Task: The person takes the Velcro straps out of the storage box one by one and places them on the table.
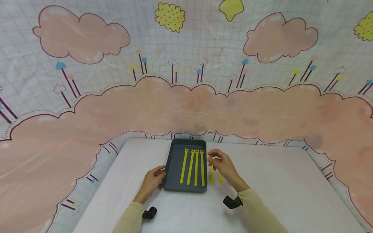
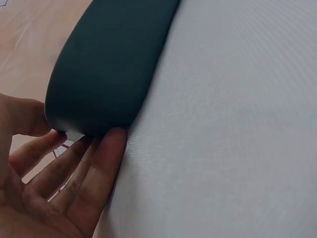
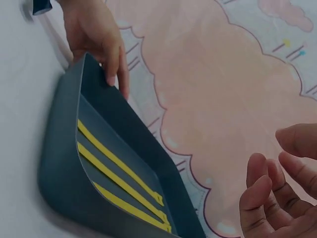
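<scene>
A dark grey rectangular tray [image 1: 176,168] lies on the white table. Several yellow cable ties [image 1: 192,166], flat straps with a notched head, lie side by side inside it, toward its right half. My left hand [image 1: 152,179] holds the tray's left side near the front corner; in the left wrist view the thumb is at the rim and the fingertips are against the outer wall [image 2: 106,64]. Just past the tray's right edge hovers my right hand [image 1: 224,165], its fingers loosely bent around nothing. Two more yellow cable ties [image 1: 212,176] lie on the table below it, partly hidden.
The white table [image 1: 291,191] extends on both sides of the tray. Behind it hangs a cloth [image 1: 186,106] printed with clouds. A black wrist-worn device [image 1: 232,202] sits on the right wrist, another [image 1: 150,213] on the left.
</scene>
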